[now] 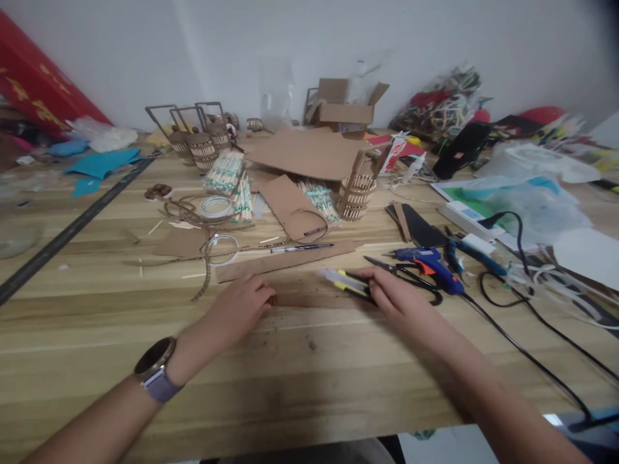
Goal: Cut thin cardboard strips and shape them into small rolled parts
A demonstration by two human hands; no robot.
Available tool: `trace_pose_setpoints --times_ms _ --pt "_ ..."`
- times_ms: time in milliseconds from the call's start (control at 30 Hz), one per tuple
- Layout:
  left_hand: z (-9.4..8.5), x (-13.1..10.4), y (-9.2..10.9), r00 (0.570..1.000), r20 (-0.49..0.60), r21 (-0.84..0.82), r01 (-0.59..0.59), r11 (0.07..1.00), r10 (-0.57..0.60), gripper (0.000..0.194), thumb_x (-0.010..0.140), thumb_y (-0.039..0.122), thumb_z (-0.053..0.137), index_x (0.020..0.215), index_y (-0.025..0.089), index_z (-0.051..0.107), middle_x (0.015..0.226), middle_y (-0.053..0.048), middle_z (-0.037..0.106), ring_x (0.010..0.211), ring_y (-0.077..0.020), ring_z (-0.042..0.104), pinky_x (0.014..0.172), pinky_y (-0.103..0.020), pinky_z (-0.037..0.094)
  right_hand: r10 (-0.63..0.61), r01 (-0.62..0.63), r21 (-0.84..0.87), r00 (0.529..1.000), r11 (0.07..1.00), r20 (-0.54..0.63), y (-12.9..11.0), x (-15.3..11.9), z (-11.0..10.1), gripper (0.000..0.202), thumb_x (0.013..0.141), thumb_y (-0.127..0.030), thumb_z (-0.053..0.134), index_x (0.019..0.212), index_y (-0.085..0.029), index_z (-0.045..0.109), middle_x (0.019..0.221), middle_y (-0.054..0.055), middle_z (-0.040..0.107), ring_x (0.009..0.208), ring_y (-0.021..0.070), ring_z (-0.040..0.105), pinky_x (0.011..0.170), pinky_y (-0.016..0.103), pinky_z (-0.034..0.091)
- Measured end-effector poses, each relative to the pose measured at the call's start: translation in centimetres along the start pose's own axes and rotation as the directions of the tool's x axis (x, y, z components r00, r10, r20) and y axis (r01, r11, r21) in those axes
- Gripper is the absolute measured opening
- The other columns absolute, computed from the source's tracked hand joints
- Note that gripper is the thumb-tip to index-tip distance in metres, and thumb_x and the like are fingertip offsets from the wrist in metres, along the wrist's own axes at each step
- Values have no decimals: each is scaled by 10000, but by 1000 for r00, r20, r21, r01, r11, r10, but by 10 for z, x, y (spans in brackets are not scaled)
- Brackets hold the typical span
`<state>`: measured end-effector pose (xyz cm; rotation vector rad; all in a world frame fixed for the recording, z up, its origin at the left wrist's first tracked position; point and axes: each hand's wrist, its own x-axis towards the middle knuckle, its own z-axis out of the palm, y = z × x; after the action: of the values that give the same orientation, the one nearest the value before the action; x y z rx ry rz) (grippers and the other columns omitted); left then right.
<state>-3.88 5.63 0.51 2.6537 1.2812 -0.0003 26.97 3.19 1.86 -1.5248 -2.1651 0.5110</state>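
Observation:
My right hand (394,293) is closed around a yellow and black utility knife (352,282), its pale front end pointing left and slightly blurred. Below the knife lies a narrow cardboard strip (309,301), flat on the wooden table. The fingers of my left hand (246,303) are pinched at the strip's left end, and a watch sits on that wrist. Just beyond the strip is a longer cardboard piece (285,261), with a pen (302,247) behind it. Black-handled scissors (406,277) and a blue glue gun (430,264) lie right of my right hand.
Small bucket-like crafts (200,147) with handles stand at the back left, another bucket (356,196) nearer the centre. Stick bundles (225,171), tape rolls (216,206) and a cardboard sheet (300,151) lie between. A power strip (467,219) and cables occupy the right. Dark crumbs dot the tabletop (290,386).

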Motion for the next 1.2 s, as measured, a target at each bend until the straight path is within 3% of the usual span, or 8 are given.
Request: trace_pose_setpoints --times_ms 67,233,400,567,700,867,1067,1200 --pt "6 0 1 1000 -2 11 21 1000 -21 235 930 107 483 1033 161 688 1016 -93 652 958 -254 594 840 -394 492 50 -47 -93 998 995 26 16 20 -1 346 933 -160 333 1134 -199 611 1072 84 719 968 231 679 864 356 521" --pt "12 -7 3 999 -8 22 34 999 -34 258 906 54 489 1016 162 696 994 -86 660 962 -255 602 843 -398 502 -43 63 -120 987 991 158 39 49 3 337 913 -146 382 1133 -199 633 1070 90 722 949 226 678 849 332 516" --pt "2 -12 1 998 -4 -15 63 998 -63 192 922 140 539 1020 180 699 1031 -83 656 955 -249 621 837 -393 523 -175 196 -77 959 978 223 37 59 8 347 914 -145 386 1138 -190 648 1095 100 684 1011 216 646 920 345 503" --pt "-8 10 -13 982 -88 29 169 985 -166 211 940 204 533 1086 150 675 1150 -122 654 1087 -300 581 956 -459 472 -289 307 -39 927 951 238 30 64 13 362 912 -114 392 1136 -184 668 1098 123 675 1035 230 628 934 374 505" --pt "-11 31 -27 976 -94 25 201 979 -198 284 895 189 581 1160 105 643 1180 -168 649 1129 -341 560 995 -488 435 -265 285 -64 939 956 218 32 62 15 372 919 -107 386 1176 -173 646 1122 141 665 1040 238 627 916 378 512" --pt "-14 38 -35 977 -67 -54 199 979 -202 301 825 161 609 1120 130 660 1138 -156 653 1107 -330 573 991 -464 429 -225 250 -120 956 961 187 43 58 11 391 898 -64 400 1188 -179 635 1126 133 652 1063 234 607 932 372 491" --pt "-23 42 -40 972 -24 -253 221 942 -234 243 874 257 468 976 168 670 960 -84 699 906 -243 637 827 -341 496 -199 228 -196 968 954 155 43 58 15 423 841 -8 434 1167 -159 657 1049 129 676 988 235 617 881 350 490" --pt "-37 41 -40 967 11 -391 239 889 -255 373 941 417 356 876 190 646 860 -30 718 795 -196 638 717 -267 502 -201 226 -224 971 948 130 41 57 18 449 798 14 463 1154 -168 666 1100 122 694 1065 244 606 950 374 455"
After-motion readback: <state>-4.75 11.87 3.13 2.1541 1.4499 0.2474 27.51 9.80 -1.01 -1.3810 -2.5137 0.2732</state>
